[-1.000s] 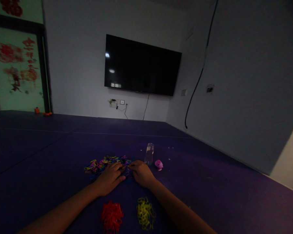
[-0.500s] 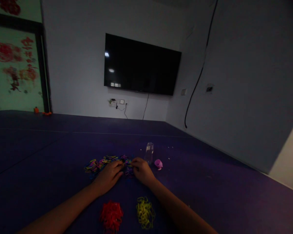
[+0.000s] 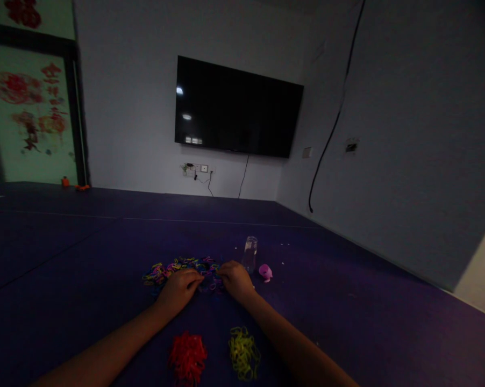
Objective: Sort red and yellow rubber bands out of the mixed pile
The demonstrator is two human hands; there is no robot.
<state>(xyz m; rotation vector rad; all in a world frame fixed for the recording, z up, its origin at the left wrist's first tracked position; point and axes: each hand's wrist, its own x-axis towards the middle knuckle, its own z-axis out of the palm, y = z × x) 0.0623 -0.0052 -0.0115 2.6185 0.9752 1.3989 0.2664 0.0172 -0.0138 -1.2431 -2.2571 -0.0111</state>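
A pile of mixed-colour rubber bands [image 3: 173, 266] lies spread on the dark purple surface. My left hand [image 3: 178, 287] is at the pile's near edge, thumb and fingertips pinched together; anything between them is too small to make out. At the right end of the pile, my right hand [image 3: 235, 278] also has its fingers closed, their tips among the bands, and what they grip is hidden. Nearer to me, between my forearms, sit a heap of red rubber bands [image 3: 188, 357] and a looser heap of yellow rubber bands [image 3: 243, 353].
Just beyond my right hand is a clear plastic bottle [image 3: 250, 253], with a pink cap-like piece [image 3: 265, 272] beside it. Small white scraps dot the purple surface [image 3: 347, 279]. A television [image 3: 238, 107] hangs on the far wall, and a black cable [image 3: 327, 142] runs down the right wall.
My left fingertips have drawn slightly back from the pile and closed together. My right hand stays at the pile's right end. The whole view has shifted slightly.
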